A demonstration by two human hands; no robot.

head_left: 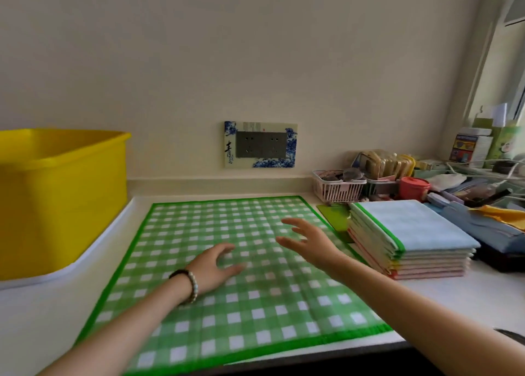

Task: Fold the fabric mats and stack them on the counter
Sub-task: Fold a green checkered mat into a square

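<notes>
The green-and-white checked fabric mat is spread flat on the white counter, beside the stack of folded mats. Nothing is held: the left hand and right hand are open above it. The mat looks soft, light and floppy, so it is best picked up by its green corners.

A plain cream wall fills the upper view. Low on it, toward 12 o'clock, a double socket plate sits in a blue-and-white floral surround. A low upstand joins the wall to the white counter. At 2 o'clock a pale window frame is bright with daylight. A yellow tub stands at 9 o'clock.
</notes>
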